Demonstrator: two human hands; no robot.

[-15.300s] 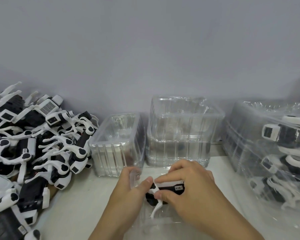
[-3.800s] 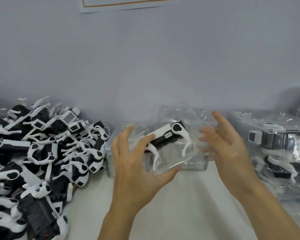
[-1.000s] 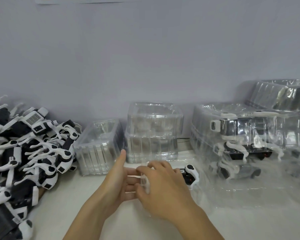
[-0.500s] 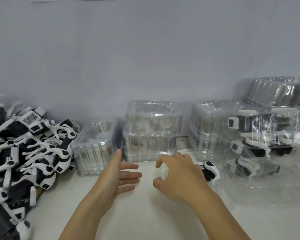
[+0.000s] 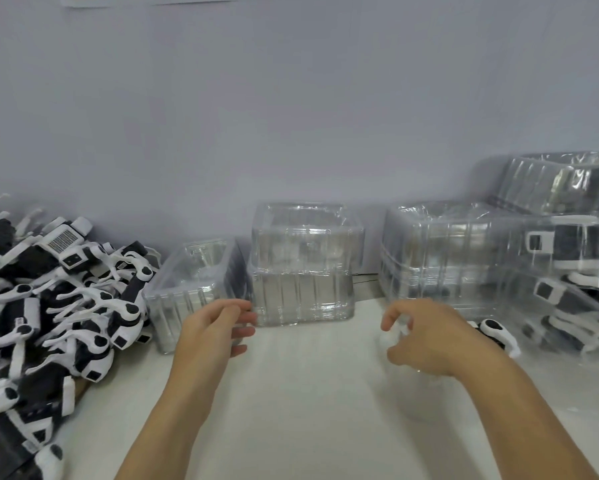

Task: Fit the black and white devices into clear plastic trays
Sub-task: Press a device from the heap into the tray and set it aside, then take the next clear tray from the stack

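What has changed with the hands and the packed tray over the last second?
The hands have parted. The left hand has let go and drawn back leftward, fingers relaxed. The right hand has slid the packed tray rightward toward the filled trays and still curls over it. The loose device pile and empty tray stacks stayed put.

The stacked trays (image 5: 303, 268) stand at the back of the tabletop (image 5: 301, 403), against the wall (image 5: 291, 116). Left of them sits a single tray (image 5: 194, 289), and further left lies the heap of devices (image 5: 55, 306). Right of the stack are filled trays (image 5: 499, 268). My left hand (image 5: 211, 332) hovers before the stack's left corner; my right hand (image 5: 429, 337) is before and right of it, over a device (image 5: 497, 332).
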